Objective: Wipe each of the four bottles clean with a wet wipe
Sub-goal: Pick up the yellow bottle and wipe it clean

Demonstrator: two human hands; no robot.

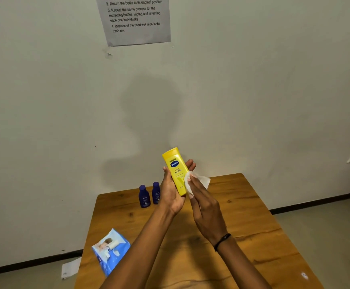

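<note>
A yellow lotion bottle (pixel 175 168) is held up above the wooden table (pixel 243 226), cap end pointing up and away. My left hand (pixel 171 193) grips it from behind and below. My right hand (pixel 204 203) presses a white wet wipe (pixel 199 181) against the bottle's lower right side. Two small dark blue bottles (pixel 144 196) (pixel 156 192) stand upright side by side near the table's far edge, just left of my left hand. A fourth bottle is not in view.
A blue pack of wet wipes (pixel 110 250) lies on the table's near left edge. A sheet of paper (pixel 70 268) lies on the floor left of the table. The wall stands right behind the table, with an instruction sheet (pixel 136 19) taped high up.
</note>
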